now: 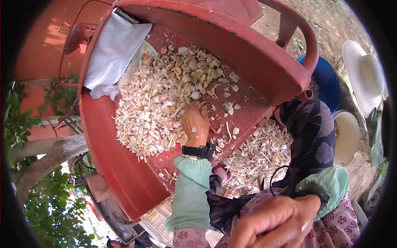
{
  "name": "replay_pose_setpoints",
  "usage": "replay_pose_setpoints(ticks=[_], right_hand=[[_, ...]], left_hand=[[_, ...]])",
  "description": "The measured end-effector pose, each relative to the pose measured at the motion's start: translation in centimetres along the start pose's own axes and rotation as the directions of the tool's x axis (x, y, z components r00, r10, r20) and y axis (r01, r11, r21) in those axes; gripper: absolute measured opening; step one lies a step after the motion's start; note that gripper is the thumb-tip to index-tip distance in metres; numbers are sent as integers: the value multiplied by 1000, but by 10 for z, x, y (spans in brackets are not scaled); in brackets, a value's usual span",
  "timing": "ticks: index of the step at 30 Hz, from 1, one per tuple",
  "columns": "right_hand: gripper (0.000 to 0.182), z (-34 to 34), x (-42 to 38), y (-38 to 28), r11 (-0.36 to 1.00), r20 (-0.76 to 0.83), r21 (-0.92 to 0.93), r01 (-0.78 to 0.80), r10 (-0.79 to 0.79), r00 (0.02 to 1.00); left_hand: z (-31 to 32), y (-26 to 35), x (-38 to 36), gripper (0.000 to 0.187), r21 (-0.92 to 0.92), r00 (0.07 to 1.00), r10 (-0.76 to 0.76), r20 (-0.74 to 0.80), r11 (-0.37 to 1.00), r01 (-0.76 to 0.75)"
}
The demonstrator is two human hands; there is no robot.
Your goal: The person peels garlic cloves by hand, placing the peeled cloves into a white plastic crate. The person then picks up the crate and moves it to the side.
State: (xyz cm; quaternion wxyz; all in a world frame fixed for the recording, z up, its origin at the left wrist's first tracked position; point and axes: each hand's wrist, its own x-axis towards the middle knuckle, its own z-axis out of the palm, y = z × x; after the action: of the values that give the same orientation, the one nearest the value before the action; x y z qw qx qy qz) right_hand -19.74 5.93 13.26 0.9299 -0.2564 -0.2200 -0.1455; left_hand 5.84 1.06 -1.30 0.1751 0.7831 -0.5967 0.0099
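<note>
1. The red bed (120, 182) is bounded by a raised wall along its far side, and room is left bare between that wall and the garlic heap (157, 99); another bare strip is left along the left edge.
2. The garlic heap is spread over the middle of the bed, with loose cloves and scraps scattered toward the near edge.
3. The left hand (195, 124) is laid at the heap's right side, fingers bent down by a whitish bulb (194, 95); whether anything is grasped by its grip cannot be told.
4. The right hand (273, 223) is held well apart, over the lap, fingers curled; its grip is blurred, and whether it is clenched or loaded cannot be told.
5. Two heaps are counted: the one in the bed, and a lower heap (264, 155) below the near edge, apparently made up mostly of skins and stalks, though partly blocked from view.
6. One blue bucket (328, 82), one cream bowl (347, 136) and one white hat (366, 76) are seen at the right.
</note>
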Motion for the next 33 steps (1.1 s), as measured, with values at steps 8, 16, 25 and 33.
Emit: replay_pose_setpoints(ticks=[8, 16, 25, 33], right_hand=[[34, -107, -10, 34, 955, -757, -291, -50, -198, 623], [36, -29, 19, 47, 349, -237, -937, -34, -562, 793], [18, 71, 62, 93, 455, 404, -658, 600, -459, 791], [14, 111, 102, 160, 583, 401, -546, 602, -449, 799]], left_hand=[[2, -4, -6, 21, -506, 975, -139, 174, 837, 210], [-178, 76, -105, 23, -920, 982, 185, -32, 379, -101], [-241, 82, -231, 25, -859, 852, -139, -505, 180, -479], [-277, 56, -290, 29, -573, 560, -201, -804, 513, -639]])
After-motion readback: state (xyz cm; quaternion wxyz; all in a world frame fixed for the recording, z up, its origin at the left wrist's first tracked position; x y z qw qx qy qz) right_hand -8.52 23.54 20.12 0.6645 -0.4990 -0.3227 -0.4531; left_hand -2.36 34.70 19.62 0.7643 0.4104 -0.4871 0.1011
